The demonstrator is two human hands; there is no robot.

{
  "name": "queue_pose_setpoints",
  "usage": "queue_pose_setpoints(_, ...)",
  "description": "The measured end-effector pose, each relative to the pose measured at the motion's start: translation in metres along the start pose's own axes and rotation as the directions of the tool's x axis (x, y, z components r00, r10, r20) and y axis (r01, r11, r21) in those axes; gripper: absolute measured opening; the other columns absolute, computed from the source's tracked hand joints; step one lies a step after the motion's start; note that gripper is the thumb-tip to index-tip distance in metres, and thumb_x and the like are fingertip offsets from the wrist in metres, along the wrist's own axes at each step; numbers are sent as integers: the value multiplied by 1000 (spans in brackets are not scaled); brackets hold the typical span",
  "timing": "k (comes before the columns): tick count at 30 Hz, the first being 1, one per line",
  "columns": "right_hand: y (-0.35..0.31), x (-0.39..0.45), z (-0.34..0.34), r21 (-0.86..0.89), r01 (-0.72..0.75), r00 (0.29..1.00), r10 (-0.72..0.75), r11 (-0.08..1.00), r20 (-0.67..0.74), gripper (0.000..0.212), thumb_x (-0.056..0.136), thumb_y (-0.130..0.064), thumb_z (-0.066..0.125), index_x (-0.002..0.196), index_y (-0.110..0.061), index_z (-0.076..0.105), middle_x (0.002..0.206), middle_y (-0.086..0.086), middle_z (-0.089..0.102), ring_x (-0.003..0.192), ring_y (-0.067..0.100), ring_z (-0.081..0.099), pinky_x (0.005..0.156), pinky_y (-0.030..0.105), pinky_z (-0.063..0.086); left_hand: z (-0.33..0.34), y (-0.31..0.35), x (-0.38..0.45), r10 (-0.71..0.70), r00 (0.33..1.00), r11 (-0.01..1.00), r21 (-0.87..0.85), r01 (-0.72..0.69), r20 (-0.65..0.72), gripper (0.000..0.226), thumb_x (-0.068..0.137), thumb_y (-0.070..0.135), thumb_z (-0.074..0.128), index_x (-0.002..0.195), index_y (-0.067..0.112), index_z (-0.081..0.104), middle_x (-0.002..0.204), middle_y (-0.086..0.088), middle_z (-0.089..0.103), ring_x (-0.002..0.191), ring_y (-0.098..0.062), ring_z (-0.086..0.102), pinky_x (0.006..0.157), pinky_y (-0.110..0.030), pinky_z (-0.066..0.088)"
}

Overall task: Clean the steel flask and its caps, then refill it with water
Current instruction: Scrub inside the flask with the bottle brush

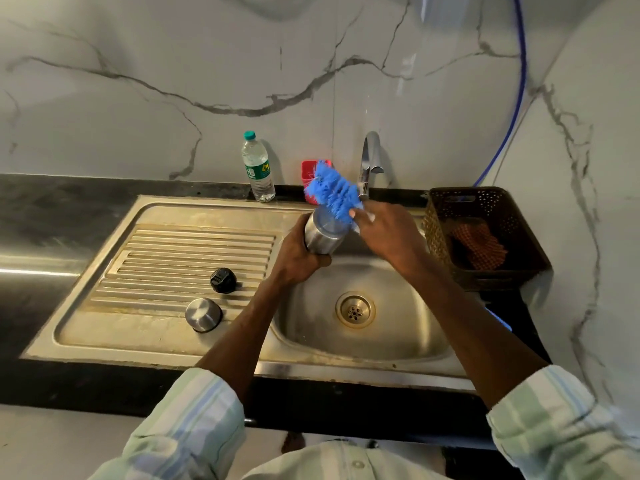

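My left hand grips the steel flask over the sink basin, tilted with its far end toward the tap. My right hand holds a blue bottle brush whose bristles rest across the flask's upper end. On the ribbed drainboard to the left lie the black inner cap and the steel outer cap, both apart from my hands.
The tap stands behind the basin, no stream visible. A plastic water bottle and a red holder sit by the wall. A brown perforated basket with a checked cloth is at the right. A blue hose runs down the wall.
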State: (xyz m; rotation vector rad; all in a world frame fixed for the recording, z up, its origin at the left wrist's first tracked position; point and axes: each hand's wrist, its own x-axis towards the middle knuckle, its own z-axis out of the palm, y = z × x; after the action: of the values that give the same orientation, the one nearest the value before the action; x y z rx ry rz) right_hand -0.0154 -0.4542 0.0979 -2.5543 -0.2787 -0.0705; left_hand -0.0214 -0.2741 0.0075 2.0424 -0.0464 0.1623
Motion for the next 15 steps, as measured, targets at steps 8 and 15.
queue_pose_setpoints(8, 2, -3, 1, 6, -3, 1000, 3, 1000, -16, 36, 100, -45, 45, 116, -19, 64, 99, 7, 70, 82, 21, 63, 67, 30, 44, 1, 3, 0, -28, 1000, 1000, 3, 28, -10, 80, 61, 5, 85, 131, 18, 48, 120, -1, 63, 103, -16, 61, 82, -25, 51)
queue_pose_setpoints(15, -2, -16, 6, -47, 25, 1000, -24, 999, 10, 37, 100, -46, 44, 121, -22, 63, 104, 10, 70, 92, 28, 65, 73, 33, 46, 4, 5, -4, -32, 999, 998, 51, 33, -21, 70, 60, 13, 84, 121, 23, 53, 112, 0, 66, 99, -19, 64, 86, -42, 56)
